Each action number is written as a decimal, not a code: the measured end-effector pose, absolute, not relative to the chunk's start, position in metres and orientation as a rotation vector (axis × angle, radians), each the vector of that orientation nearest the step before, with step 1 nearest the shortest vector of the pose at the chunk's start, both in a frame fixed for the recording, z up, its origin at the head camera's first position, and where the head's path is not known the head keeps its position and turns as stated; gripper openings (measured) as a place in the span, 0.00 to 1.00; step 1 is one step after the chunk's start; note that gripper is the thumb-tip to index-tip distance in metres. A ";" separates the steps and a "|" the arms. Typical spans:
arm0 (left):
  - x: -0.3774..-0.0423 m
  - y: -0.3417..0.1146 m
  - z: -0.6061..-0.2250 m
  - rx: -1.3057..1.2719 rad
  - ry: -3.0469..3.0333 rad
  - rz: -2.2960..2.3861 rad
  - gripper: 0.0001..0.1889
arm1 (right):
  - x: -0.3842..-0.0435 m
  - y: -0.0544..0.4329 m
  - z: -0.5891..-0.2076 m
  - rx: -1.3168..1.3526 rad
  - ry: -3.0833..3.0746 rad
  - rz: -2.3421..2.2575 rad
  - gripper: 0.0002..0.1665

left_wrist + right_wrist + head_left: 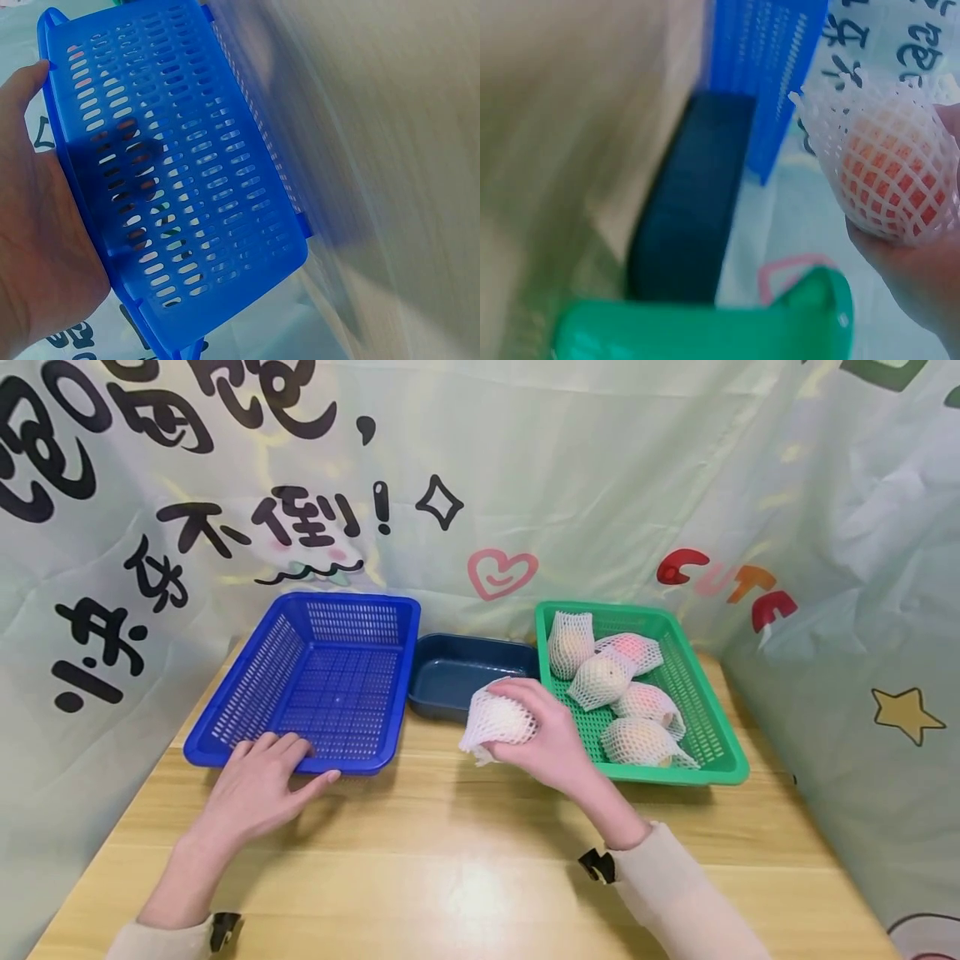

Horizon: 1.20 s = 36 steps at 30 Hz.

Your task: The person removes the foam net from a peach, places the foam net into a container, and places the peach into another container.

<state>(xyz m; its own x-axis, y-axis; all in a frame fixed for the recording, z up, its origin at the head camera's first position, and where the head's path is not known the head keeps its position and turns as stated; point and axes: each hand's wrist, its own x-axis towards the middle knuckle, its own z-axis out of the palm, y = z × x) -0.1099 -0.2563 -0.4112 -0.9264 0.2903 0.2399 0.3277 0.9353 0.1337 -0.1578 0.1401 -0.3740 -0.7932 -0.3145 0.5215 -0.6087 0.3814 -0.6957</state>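
My right hand [552,739] grips a reddish round fruit in a white foam net [497,720], held up in front of the dark blue tray. In the right wrist view the fruit [892,176] shows pinkish red through the mesh, and the net's loose end points away from the palm. My left hand [258,789] holds the near rim of the blue basket [341,693]. Its fingers reach over the rim to the inside, while the thumb lies along the edge. Through the slots of the basket wall [172,180], finger shapes show in the left wrist view.
A green basket [708,735] on the right holds several net-wrapped fruits [600,679]. Between the two baskets stands the dark blue tray [472,647], close to the printed cloth [600,485] at the back. Bare wooden table [450,877] lies in front.
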 end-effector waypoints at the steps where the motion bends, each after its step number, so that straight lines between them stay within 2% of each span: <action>1: -0.110 -0.256 -0.411 -0.464 -2.875 -0.253 0.32 | -0.158 0.136 -0.377 0.823 -2.346 1.384 0.39; 16: -0.109 -0.256 -0.413 -0.461 -2.874 -0.263 0.33 | -0.165 0.101 -0.424 0.952 -2.704 1.302 0.38; 27: -0.109 -0.257 -0.409 -0.458 -2.883 -0.269 0.32 | -0.169 0.099 -0.435 0.987 -2.804 1.250 0.38; 36: -0.109 -0.257 -0.411 -0.461 -2.885 -0.272 0.32 | -0.171 0.103 -0.438 1.004 -2.866 1.090 0.46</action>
<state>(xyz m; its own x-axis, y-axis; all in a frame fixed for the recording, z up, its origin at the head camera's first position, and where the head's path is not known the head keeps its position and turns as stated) -0.1090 -0.2571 -0.4105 -0.9298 0.2864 0.2313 0.3246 0.9342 0.1483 -0.1708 0.1031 -0.4379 -0.8032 -0.5803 0.1343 -0.5228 0.5789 -0.6258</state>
